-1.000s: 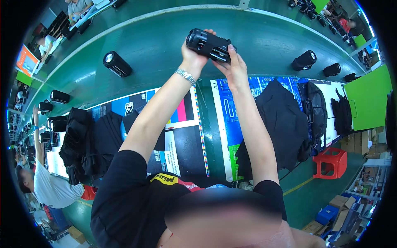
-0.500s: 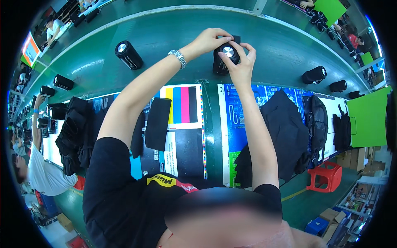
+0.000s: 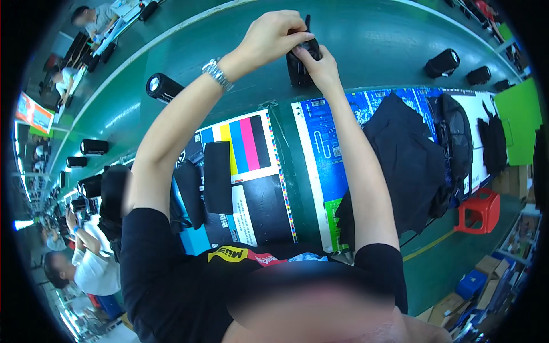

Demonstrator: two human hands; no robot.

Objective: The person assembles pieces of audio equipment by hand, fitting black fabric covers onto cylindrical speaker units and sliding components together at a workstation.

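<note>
A black cylindrical speaker (image 3: pixel 298 73) stands on the green surface ahead of me, its top covered by my fingers and dark material. My left hand (image 3: pixel 277 39) is closed at the top, pinching what looks like black cloth (image 3: pixel 308 24), a thin piece of which sticks up past the fingertips. Close beside it, my right hand (image 3: pixel 323 70) is wrapped against the upper right side of the speaker, thumb across the front. The exact edge of the cloth against the speaker is too dark to make out. Flat black cloth pieces (image 3: pixel 218 177) lie on the printed sheet below my left forearm.
Another speaker (image 3: pixel 162 87) lies left of my wrist, and more stand along the green surface at right (image 3: pixel 442 63) and left (image 3: pixel 94 147). A black cloth pile (image 3: pixel 403 154) covers the blue printed sheet (image 3: pixel 320 131). A red stool (image 3: pixel 479 210) stands at right. A co-worker (image 3: pixel 94 260) sits at left.
Both hands have turned inward and moved slightly up and left over the speaker. Its silver round end, visible before, is now hidden. The whole view has shifted and tilted.
</note>
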